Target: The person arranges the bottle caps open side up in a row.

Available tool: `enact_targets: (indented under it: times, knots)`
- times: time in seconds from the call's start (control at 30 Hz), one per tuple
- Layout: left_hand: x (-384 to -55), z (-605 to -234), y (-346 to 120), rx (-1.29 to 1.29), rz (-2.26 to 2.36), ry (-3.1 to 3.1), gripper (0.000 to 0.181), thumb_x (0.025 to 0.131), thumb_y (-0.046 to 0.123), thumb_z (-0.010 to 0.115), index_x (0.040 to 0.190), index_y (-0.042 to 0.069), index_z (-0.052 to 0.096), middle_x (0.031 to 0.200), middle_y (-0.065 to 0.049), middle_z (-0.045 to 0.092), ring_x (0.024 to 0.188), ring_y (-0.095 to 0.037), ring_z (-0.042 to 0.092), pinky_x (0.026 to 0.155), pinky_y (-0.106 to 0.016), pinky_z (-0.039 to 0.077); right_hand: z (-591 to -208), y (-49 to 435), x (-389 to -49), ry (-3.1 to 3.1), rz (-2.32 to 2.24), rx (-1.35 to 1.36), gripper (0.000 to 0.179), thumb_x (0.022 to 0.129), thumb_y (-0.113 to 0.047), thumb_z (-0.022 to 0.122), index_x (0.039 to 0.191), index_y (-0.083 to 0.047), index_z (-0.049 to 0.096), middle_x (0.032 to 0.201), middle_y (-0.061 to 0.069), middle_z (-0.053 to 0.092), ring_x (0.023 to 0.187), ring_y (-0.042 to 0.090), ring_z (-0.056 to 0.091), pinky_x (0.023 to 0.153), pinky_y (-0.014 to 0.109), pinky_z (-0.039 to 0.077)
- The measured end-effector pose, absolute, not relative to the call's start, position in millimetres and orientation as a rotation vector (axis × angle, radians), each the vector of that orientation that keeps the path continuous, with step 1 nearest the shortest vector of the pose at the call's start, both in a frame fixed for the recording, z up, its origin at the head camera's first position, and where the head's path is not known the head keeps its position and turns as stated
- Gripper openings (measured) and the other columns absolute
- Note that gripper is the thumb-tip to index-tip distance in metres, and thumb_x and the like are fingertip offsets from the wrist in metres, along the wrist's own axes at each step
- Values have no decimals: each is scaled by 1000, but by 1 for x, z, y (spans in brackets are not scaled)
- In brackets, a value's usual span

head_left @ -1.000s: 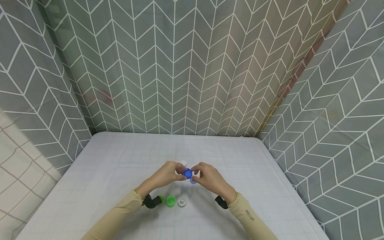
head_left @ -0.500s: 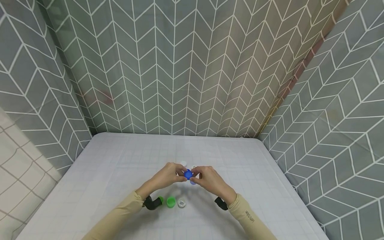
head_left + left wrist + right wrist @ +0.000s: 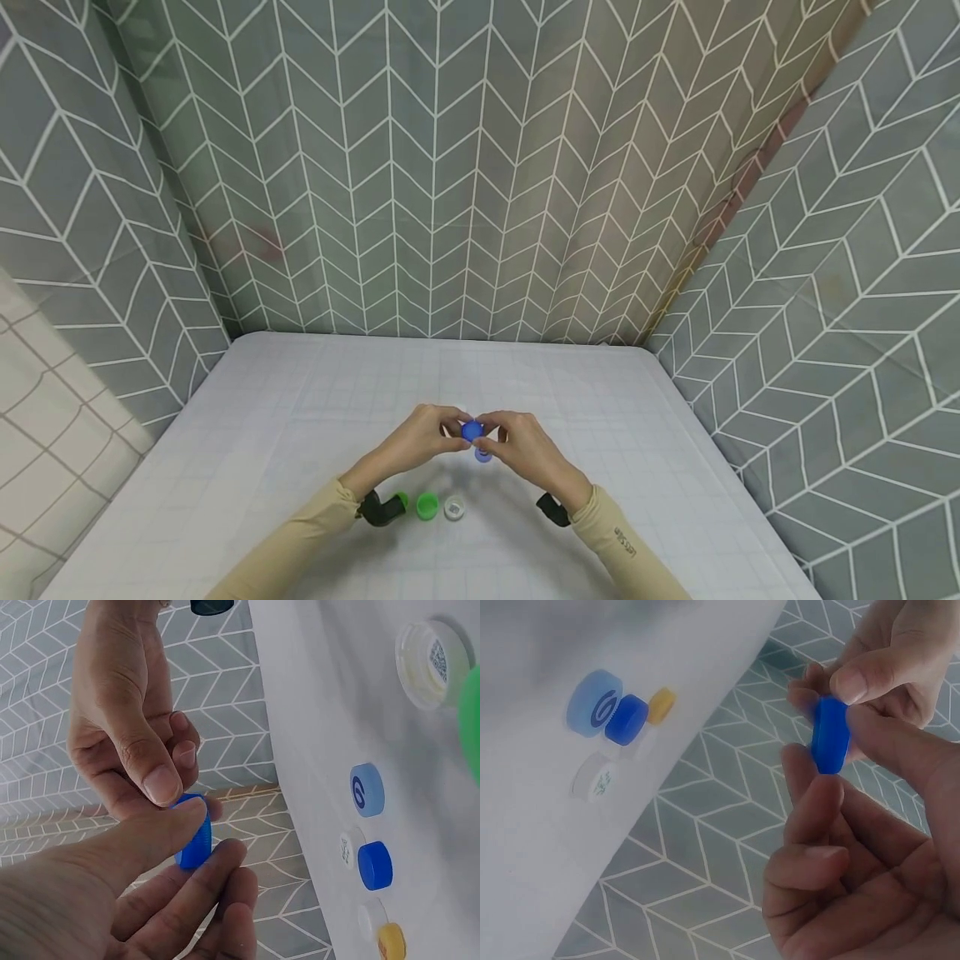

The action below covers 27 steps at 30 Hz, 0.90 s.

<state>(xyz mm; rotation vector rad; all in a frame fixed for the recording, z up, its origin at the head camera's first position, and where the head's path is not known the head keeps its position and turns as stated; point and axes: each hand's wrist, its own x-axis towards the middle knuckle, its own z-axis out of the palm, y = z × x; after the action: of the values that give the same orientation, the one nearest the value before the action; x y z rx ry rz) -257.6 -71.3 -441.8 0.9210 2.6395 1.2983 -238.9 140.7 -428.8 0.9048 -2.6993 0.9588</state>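
Both hands meet over the middle of the table around a blue bottle cap (image 3: 472, 431), raised above the surface. My left hand (image 3: 422, 435) pinches one side of it between thumb and fingers. From the other side, my right hand (image 3: 522, 442) pinches it with thumb and forefinger. The left wrist view gives the cap (image 3: 195, 838) nearly edge-on, with part of it hidden by the left thumb. Just below the hands in the head view lies a light blue cap (image 3: 483, 455), which bears a dark swirl mark in the wrist views.
On the white table (image 3: 315, 400) lie a dark blue cap (image 3: 375, 865), a yellow cap (image 3: 661, 706) and a white cap with green print (image 3: 594, 778). Nearer the body are a green cap (image 3: 427, 506) and an upturned white cap (image 3: 454, 507). Patterned curtains (image 3: 450, 167) enclose the table.
Both hands stay together at the blue cap, which has shifted slightly. The right fingers have closed in on its edge. White caps seen behind the hands before are now covered by them.
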Motion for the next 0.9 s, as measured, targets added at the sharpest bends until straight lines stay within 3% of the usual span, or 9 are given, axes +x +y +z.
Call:
enact_targets:
  times: [0.3, 0.53, 0.9]
  knots:
    - [-258, -440, -71, 907, 1317, 2670, 33, 85, 21, 75, 115, 8, 69, 82, 6, 71, 76, -7, 63, 69, -22, 51, -426, 140, -237, -2682, 915, 850, 27, 87, -19, 72, 112, -9, 70, 93, -2, 72, 66, 3, 52, 53, 18, 43]
    - [-258, -441, -71, 899, 1338, 2687, 21, 87, 22, 72, 105, 11, 73, 84, 8, 71, 77, -6, 62, 68, -21, 51, -427, 140, -238, -2647, 896, 851, 18, 87, -17, 71, 105, -12, 73, 93, -4, 72, 68, 3, 53, 55, 18, 44]
    - [-259, -443, -73, 832, 1352, 2641, 26, 88, 37, 69, 104, 18, 76, 93, 7, 75, 84, -5, 68, 75, -27, 55, -427, 143, -239, -2633, 936, 854, 19, 87, -14, 71, 106, -14, 74, 99, -3, 74, 73, 5, 60, 60, 18, 47]
